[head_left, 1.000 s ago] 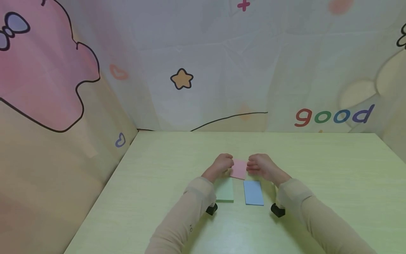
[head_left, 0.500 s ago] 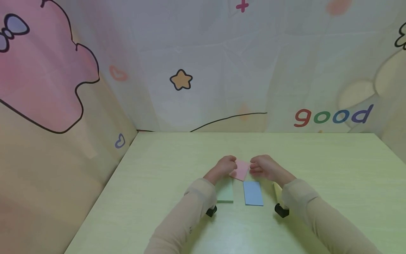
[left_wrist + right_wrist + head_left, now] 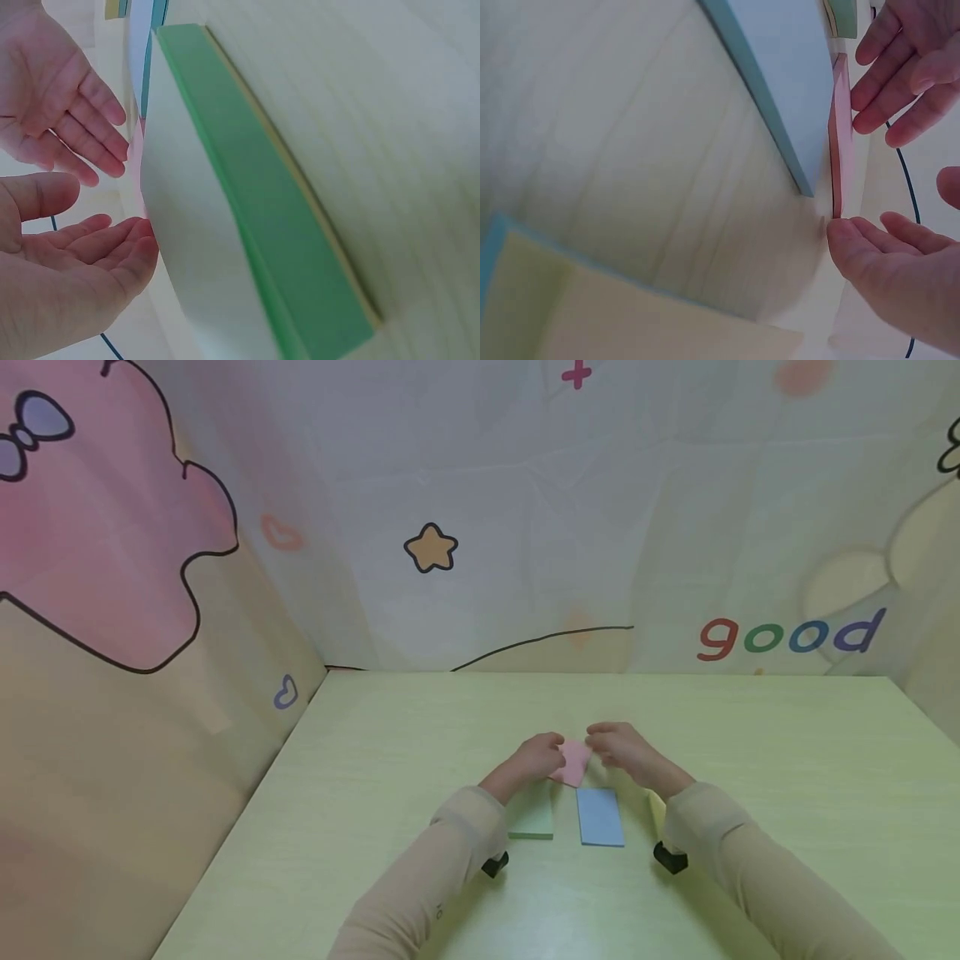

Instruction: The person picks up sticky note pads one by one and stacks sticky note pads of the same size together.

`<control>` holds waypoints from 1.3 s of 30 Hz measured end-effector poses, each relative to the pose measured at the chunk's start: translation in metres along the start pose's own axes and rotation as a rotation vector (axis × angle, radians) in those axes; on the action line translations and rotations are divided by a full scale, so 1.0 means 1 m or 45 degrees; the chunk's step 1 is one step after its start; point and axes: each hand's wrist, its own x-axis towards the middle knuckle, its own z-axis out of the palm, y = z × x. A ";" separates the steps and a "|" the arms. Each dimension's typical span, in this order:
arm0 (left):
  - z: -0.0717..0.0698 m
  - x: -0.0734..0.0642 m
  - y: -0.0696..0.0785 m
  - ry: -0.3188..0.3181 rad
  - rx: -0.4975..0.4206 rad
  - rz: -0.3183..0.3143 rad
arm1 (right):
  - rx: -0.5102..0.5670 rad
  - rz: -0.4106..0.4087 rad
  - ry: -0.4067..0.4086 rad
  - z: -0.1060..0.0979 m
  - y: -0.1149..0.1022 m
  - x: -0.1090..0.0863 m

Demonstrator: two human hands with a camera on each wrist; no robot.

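A pink sticky-note pad [image 3: 575,765] lies flat on the table between both hands. My left hand [image 3: 536,757] is at the pad's left side, its loosely bent fingers overlapping that edge. On the other side, my right hand [image 3: 628,750] has its fingertips close to the pad's far right corner, thumb apart from the fingers. The right wrist view shows the pink pad [image 3: 841,142] edge-on, with right fingertips [image 3: 841,229] right at its near end. Neither hand grips anything. Nearer the body lie a green pad [image 3: 531,817] and a blue pad [image 3: 600,817].
A yellow pad [image 3: 657,812] lies partly hidden under the right forearm. Black wrist cameras hang below both cuffs, the left one [image 3: 495,864] beside the green pad. A printed cloth [image 3: 525,568] stands behind the pale table [image 3: 787,760].
The pink pad has shifted slightly right and turned clockwise. My left hand has moved a little right with it. The right hand backed off to the right, then moved to the pad's far corner.
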 end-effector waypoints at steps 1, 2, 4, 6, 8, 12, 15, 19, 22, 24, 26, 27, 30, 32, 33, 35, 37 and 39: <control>0.000 0.000 -0.001 0.001 0.001 0.006 | -0.008 -0.001 -0.002 0.000 0.000 0.000; 0.001 0.001 -0.001 -0.001 0.002 0.010 | -0.020 0.000 -0.002 0.000 0.000 0.000; 0.001 0.001 -0.002 -0.003 0.007 0.017 | -0.031 0.002 -0.002 0.000 0.000 0.000; 0.001 0.001 -0.002 -0.007 0.013 0.020 | -0.041 0.005 0.003 -0.001 0.000 -0.001; 0.002 0.001 -0.002 -0.016 0.024 0.019 | -0.052 0.007 0.004 -0.001 -0.001 -0.002; 0.002 0.000 -0.001 -0.042 0.050 0.015 | -0.061 0.022 0.014 -0.001 -0.002 -0.004; 0.003 0.000 0.000 -0.058 0.056 0.022 | -0.074 0.039 0.018 -0.001 -0.004 -0.006; 0.005 -0.002 0.003 -0.047 0.075 0.046 | -0.119 0.044 0.019 -0.003 -0.004 -0.010; 0.005 -0.004 0.005 -0.010 0.072 0.044 | -0.148 0.028 0.033 -0.004 -0.005 -0.012; 0.004 -0.007 0.007 0.015 0.026 0.024 | -0.166 0.014 0.036 -0.003 -0.006 -0.012; 0.001 -0.011 0.011 0.017 -0.067 -0.016 | -0.180 0.008 0.036 -0.003 -0.007 -0.013; 0.000 -0.014 0.013 0.011 -0.122 -0.047 | -0.190 0.007 0.031 -0.002 -0.008 -0.013; -0.005 -0.019 0.018 -0.014 -0.246 -0.146 | -0.222 -0.001 0.024 0.000 -0.007 -0.013; -0.006 -0.021 0.019 -0.024 -0.316 -0.207 | -0.236 0.002 0.022 0.001 -0.006 -0.013; -0.007 -0.021 0.019 -0.022 -0.337 -0.232 | -0.238 0.004 0.020 0.002 -0.005 -0.013; -0.006 -0.018 0.017 -0.016 -0.376 -0.267 | -0.242 0.007 0.018 0.002 -0.004 -0.013; -0.006 -0.018 0.015 -0.018 -0.403 -0.275 | -0.242 0.002 0.017 0.002 -0.003 -0.013; -0.005 -0.017 0.014 -0.018 -0.400 -0.274 | -0.244 -0.006 0.020 0.002 -0.002 -0.013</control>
